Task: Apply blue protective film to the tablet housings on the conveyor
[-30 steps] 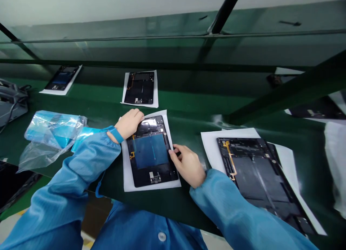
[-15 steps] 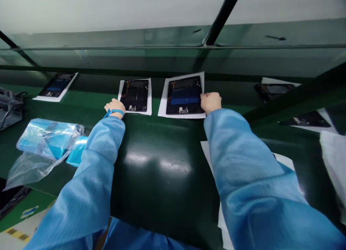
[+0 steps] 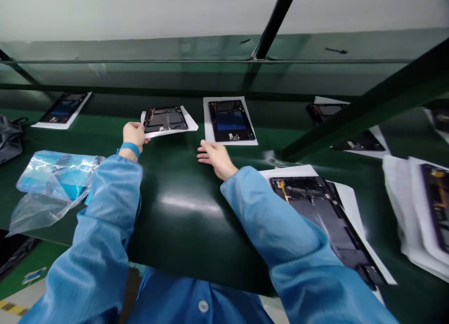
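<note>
My left hand (image 3: 133,136), with a blue wrist strap, grips the left edge of a dark tablet housing (image 3: 165,119) together with the white sheet (image 3: 191,122) under it. Both are tilted, and their near side appears lifted off the green bench. My right hand (image 3: 214,156) is held over the bench with fingers apart and nothing in it. Just beyond it, a second tablet housing (image 3: 231,120) with a blue-black area lies on its own white sheet (image 3: 207,132). A larger-looking housing (image 3: 322,216) lies on white sheets near my right forearm, which partly covers it.
A clear bag with blue film (image 3: 58,174) lies at left, near a grey device (image 3: 10,139). Another housing on paper (image 3: 65,108) sits at far left. A dark slanted bar (image 3: 351,113) crosses the right side. White sheets (image 3: 403,207) carry another housing at far right.
My left hand has turned and raised the left housing with its sheet. My right hand has left the other housing's edge and moved left and nearer, opening. The view has shifted to the right.
</note>
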Available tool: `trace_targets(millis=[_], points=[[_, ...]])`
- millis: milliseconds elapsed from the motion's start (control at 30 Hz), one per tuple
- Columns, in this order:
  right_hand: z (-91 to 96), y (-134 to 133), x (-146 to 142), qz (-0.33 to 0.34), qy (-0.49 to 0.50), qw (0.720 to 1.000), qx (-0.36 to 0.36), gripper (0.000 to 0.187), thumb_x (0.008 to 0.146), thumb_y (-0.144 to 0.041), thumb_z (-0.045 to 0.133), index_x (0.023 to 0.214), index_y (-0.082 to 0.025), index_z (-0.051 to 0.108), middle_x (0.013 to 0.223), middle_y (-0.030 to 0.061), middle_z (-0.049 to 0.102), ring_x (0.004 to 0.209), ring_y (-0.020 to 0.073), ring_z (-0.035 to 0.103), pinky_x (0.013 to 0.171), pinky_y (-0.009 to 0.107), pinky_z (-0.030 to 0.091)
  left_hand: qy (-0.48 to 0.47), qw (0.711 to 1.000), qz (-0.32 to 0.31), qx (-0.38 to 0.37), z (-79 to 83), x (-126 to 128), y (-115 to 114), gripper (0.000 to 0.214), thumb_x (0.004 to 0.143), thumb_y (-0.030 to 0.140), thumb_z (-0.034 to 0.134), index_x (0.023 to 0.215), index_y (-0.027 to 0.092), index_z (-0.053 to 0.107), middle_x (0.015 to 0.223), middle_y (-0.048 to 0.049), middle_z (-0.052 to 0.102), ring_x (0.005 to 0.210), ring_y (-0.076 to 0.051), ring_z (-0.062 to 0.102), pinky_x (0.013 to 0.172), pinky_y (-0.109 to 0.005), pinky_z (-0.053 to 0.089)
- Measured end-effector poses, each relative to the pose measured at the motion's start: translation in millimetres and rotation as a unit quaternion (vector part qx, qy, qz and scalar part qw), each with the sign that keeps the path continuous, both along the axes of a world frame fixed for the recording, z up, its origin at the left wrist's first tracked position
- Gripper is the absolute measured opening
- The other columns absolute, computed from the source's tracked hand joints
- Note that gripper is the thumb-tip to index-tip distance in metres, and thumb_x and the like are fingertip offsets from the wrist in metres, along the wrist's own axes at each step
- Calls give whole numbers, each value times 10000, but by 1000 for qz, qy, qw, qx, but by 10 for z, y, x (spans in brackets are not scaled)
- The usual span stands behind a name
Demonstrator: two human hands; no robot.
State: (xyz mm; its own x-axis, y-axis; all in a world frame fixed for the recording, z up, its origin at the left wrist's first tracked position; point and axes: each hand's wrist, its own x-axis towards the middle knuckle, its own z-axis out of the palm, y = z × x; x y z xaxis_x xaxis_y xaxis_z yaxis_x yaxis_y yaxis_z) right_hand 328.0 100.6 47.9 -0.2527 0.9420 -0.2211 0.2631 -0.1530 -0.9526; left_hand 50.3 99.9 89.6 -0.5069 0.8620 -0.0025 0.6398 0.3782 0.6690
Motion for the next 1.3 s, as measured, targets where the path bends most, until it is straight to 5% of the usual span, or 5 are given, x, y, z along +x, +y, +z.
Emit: trace_targets(millis=[167, 367, 700, 933, 1300], points=[[0, -711, -126, 69, 261, 949, -160, 783, 899, -849, 309, 1179, -202, 651, 1082, 133, 765, 953, 271, 748, 789, 451, 640, -73, 997, 24, 9, 11, 455, -1323, 370, 939, 396, 413, 1245, 193, 454, 792, -25, 600, 485, -142, 525, 460, -291, 458], [-79, -1423, 221, -5, 212, 961, -177, 440, 729, -607, 772, 884, -205, 683, 889, 91, 779, 861, 297, 754, 796, 456, 638, 21, 994, -100, -49, -50, 599, -2500, 320, 926, 522, 535, 1093, 252, 574, 839, -39, 677, 648, -212, 619, 675, -384, 544], [-241, -1468, 824, 69, -65, 995, -10, 415, 805, -581, 692, 943, -191, 722, 841, 70, 775, 783, 264, 727, 726, 409, 589, 186, 967, -88, -151, -89, -293, -2081, 368, 738, 479, 788, 792, 225, 526, 742, -32, 618, 761, -246, 635, 736, -345, 481], [-106, -1566, 984, 34, -370, 884, 283, 397, 893, -501, 603, 1107, -185, 714, 937, 112, 742, 699, 266, 656, 611, 395, 496, 76, 972, -136, -173, 46, -434, -2082, 310, 777, 505, 662, 726, 202, 620, 731, -24, 658, 692, -179, 587, 665, -295, 445], [204, -2010, -361, 162, 16, 967, 195, 284, 885, -379, 718, 1109, -204, 715, 1031, 69, 745, 939, 209, 700, 905, 385, 571, 65, 986, -133, -79, 382, -199, -2304, 222, 838, 410, 571, 764, 203, 595, 669, -8, 584, 633, -159, 526, 624, -286, 407]])
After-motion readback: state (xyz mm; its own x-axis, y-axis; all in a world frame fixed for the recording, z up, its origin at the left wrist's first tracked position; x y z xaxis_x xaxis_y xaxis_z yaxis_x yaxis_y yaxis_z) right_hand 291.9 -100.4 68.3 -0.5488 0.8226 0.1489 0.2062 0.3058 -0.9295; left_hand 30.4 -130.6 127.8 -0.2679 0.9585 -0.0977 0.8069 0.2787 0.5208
